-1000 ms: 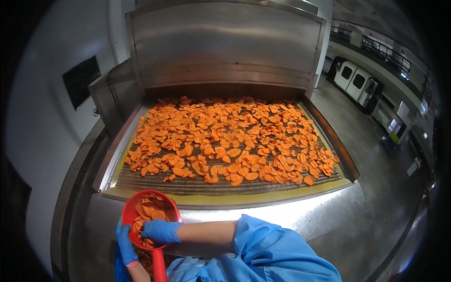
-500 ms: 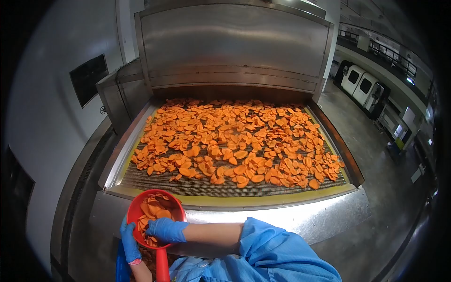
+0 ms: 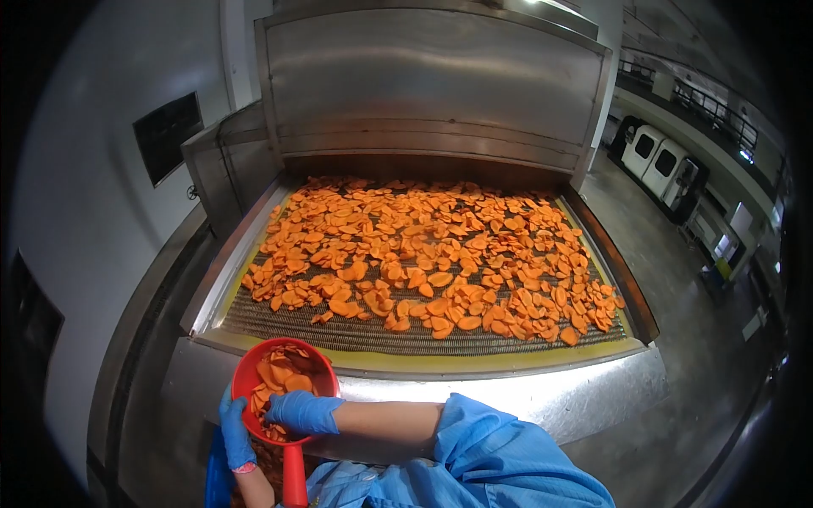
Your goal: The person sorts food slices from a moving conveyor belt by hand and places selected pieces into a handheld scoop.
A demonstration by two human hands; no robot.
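My left hand (image 3: 236, 427), in a blue glove, is closed on the left side of a red plastic scoop (image 3: 329, 372). The scoop's handle (image 3: 294, 476) points down toward my body. Inside lie thin, orange vegetable slices (image 3: 275, 372). My right hand (image 3: 303, 412), also gloved in blue, reaches in over the scoop's right rim. Its fingers curl down among the slices and look closed on some of them, though the fingertips are partly hidden. Beneath the scoop, more slices show in a blue container (image 3: 218, 474).
Ahead, a wire-mesh conveyor belt (image 3: 279, 320) carries many orange slices (image 3: 423, 254) out from under a steel hood (image 3: 432, 85). A sloping steel ledge (image 3: 525, 394) borders its front. A wall (image 3: 93, 169) stands left; white machine cabinets (image 3: 652, 161) stand far right.
The view has shifted slightly, so the belt and hood appear a little farther right. Both hands and the scoop keep almost the same pose.
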